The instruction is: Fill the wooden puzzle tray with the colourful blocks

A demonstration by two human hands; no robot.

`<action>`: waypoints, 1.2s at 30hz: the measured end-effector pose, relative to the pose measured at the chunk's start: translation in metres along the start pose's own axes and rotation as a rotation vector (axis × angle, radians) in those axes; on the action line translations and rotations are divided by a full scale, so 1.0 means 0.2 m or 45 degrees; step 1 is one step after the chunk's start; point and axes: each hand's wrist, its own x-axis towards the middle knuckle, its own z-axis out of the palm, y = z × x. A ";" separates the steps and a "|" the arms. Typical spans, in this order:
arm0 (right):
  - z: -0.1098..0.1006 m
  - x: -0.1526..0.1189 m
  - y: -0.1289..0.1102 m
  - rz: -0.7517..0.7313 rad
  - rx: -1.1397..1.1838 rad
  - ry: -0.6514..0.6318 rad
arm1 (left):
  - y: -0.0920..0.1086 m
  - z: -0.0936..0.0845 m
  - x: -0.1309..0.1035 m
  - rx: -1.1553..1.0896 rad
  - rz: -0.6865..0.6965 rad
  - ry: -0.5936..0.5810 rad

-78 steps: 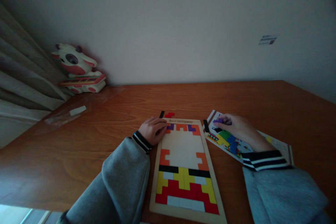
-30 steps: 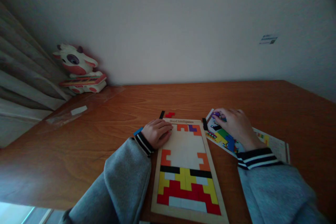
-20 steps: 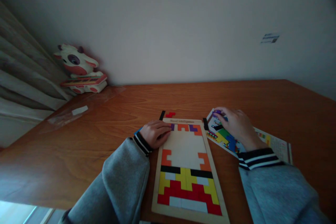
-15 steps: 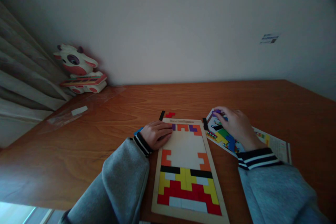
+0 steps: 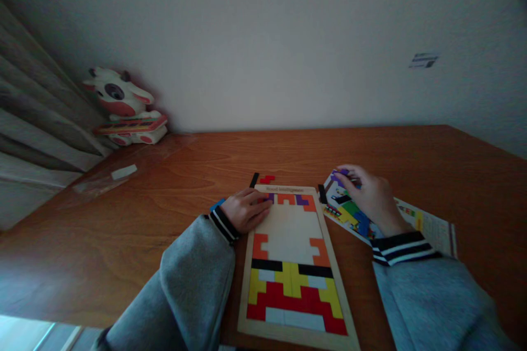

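Head view: board (image 5: 288, 334) lies flat on the table (image 5: 164, 203), long side running near to far, middle bare. Left hand (image 5: 242, 211) rests on its far left edge, fingers close together by the purple-and-orange row (image 5: 285, 199); can't tell if it grips anything. Right hand (image 5: 373, 197) pinches a purple piece (image 5: 338, 176) over the far left end of the printed sheet (image 5: 436, 230), right of the board. Risks, my read: fingertip-only pinch could drop the piece if it turns; left fingers could nudge that row, since it borders open space; right hand could knock the black piece (image 5: 322, 194) between board and sheet.
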 end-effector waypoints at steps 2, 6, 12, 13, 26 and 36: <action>0.01 0.00 0.00 -0.011 0.065 0.023 | 0.00 0.00 0.00 -0.003 -0.012 0.022; 0.03 -0.01 -0.02 -0.001 0.172 0.016 | 0.01 0.01 0.00 -0.046 -0.067 0.017; 0.06 -0.03 -0.10 0.121 0.448 -0.026 | 0.00 0.03 -0.01 -0.070 -0.025 0.050; 0.06 -0.03 -0.13 0.135 0.506 -0.062 | 0.00 0.03 -0.01 -0.068 -0.027 0.050; 0.09 -0.11 -0.44 -0.178 0.538 -0.730 | 0.00 0.05 -0.02 -0.060 -0.078 0.048; 0.12 -0.13 -0.50 -0.303 0.323 -0.905 | 0.02 0.02 -0.01 -0.047 -0.074 0.030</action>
